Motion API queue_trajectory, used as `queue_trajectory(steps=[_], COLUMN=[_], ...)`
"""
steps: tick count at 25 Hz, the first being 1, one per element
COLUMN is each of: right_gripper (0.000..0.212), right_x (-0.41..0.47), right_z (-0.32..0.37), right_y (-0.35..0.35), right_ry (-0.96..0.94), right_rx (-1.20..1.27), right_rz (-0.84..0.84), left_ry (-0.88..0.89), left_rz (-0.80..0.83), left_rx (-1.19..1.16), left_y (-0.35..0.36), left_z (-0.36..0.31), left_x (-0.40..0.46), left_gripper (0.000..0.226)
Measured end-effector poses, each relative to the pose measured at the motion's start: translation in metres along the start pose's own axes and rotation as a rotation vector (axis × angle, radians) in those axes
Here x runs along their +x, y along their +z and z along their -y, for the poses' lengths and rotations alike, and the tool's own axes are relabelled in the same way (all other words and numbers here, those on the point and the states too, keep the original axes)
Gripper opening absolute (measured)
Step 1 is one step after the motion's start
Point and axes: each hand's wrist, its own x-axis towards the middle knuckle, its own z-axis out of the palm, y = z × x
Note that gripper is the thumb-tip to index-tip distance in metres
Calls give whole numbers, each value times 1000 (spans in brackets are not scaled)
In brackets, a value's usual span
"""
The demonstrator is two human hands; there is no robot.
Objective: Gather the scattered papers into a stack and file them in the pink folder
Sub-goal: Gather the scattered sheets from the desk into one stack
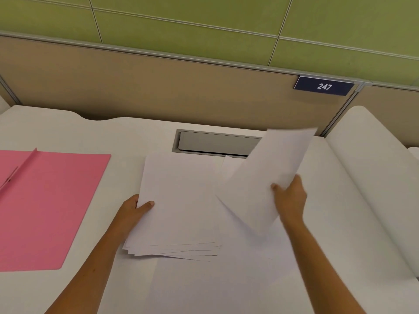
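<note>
A loose stack of white papers (179, 205) sits mid-desk, its lower edges fanned out unevenly. My left hand (135, 208) grips the stack's left edge, thumb on top. My right hand (289, 196) holds a single white sheet (267, 173) by its right edge, lifted and tilted above the desk to the right of the stack. More white sheets (226, 279) lie flat on the desk under and below the stack. The pink folder (52, 207) lies open on the left, its metal fastener (9, 177) near the spine.
A grey cable-tray flap (215, 143) is set into the white desk (136, 137) behind the papers. A beige partition (158, 87) with a dark "247" plate (324, 86) rises behind. A rounded white desk section (374, 177) runs along the right.
</note>
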Motion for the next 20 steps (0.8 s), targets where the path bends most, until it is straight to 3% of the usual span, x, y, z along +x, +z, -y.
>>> queue_trajectory(steps=[3, 7, 10, 15, 17, 20], right_gripper=[49, 45, 45, 50, 53, 41], right_x=[28, 35, 5, -44, -52, -47], right_z=[44, 49, 25, -2, 3, 9], right_y=[-17, 31, 97, 147, 147, 142], right_ry=[-170, -61, 43, 105, 245, 335], right_rx=[5, 309, 206, 16, 238, 492], right_rz=[62, 434, 621, 677, 763, 818], left_ry=[-36, -63, -100, -174, -193, -184], left_rz=[7, -2, -16, 11, 27, 27], left_rx=[-26, -30, -45, -46, -47, -112], left_y=[-1, -2, -4, -7, -6, -2], left_z=[-1, -4, -3, -1, -1, -4], left_x=[1, 0, 2, 5, 5, 3], left_gripper=[33, 29, 61, 95, 103, 82])
